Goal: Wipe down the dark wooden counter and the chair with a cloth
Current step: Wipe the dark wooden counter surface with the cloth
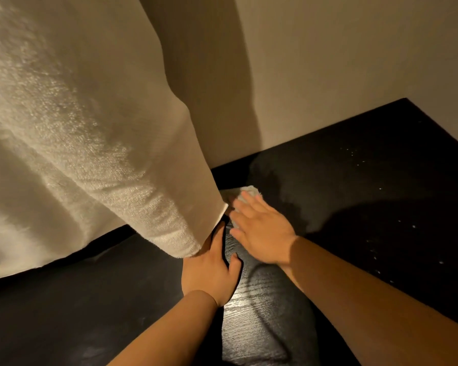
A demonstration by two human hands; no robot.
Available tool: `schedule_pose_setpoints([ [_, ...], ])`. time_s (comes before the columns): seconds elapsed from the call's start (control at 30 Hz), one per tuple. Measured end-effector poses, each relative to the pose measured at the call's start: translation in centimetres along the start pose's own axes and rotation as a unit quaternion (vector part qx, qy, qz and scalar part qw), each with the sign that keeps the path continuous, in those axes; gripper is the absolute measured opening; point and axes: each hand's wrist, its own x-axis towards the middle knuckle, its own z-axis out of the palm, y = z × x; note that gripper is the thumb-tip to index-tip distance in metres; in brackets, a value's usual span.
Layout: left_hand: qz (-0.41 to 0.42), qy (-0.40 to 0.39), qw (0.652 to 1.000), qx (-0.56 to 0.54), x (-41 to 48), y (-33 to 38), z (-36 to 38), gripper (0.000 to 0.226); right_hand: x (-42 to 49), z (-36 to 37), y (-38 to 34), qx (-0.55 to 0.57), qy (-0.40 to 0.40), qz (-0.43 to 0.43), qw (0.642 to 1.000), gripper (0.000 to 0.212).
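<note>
Your right hand (pixel 261 228) lies flat, palm down, on a small white cloth (pixel 250 191). The fingers are straight and slightly spread, pressing the cloth onto the dark wooden counter (pixel 354 186) rather than curling round it. The fingertips point away from you and a little left, toward the wall (pixel 328 62).

Your left hand (pixel 209 268) rests on the counter just beside the right, nearly touching it. Its thumb is splayed out on the wood, and the one finger you can see lies straight. That finger runs up against the hem of a hanging white terry towel (pixel 90 133). The other fingers are hidden under the hem, so you cannot tell how they lie.

The cloth sits near the counter's back edge, close to the wall and right at the foot of the towel. Most of it is under your palm. A strip shows beyond the fingertips and another between thumb and forefinger. What shows runs along the line of your fingers, from near you toward the wall, but its full outline is hidden.

The counter's grain runs away from you, and pale specks dot its right side.
</note>
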Motion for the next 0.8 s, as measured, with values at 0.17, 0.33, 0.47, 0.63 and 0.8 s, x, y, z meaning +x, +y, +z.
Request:
schedule_pose_setpoints([
  [0.17,-0.009,-0.002,1.000,-0.012,-0.1,-0.1,-0.1,0.076,2.3,-1.6,4.2,-0.040,-0.017,-0.003,0.999,0.067],
  [0.33,-0.008,0.001,1.000,-0.014,0.0,-0.1,0.0,0.076,5.8,-4.0,8.0,-0.003,0.000,0.176,0.984,0.062],
  [0.47,-0.008,-0.004,1.000,-0.015,-0.1,-0.1,-0.1,0.077,3.0,-1.2,3.0,-0.029,0.010,0.090,0.995,0.066],
  [0.63,-0.008,0.001,1.000,-0.020,-0.1,0.0,-0.3,0.077,2.8,-1.3,4.3,-0.008,-0.024,0.038,0.999,0.076],
  [0.8,-0.014,-0.007,1.000,-0.023,0.2,0.0,-0.1,0.077,6.0,-3.7,9.5,0.005,0.001,0.212,0.977,0.070],
])
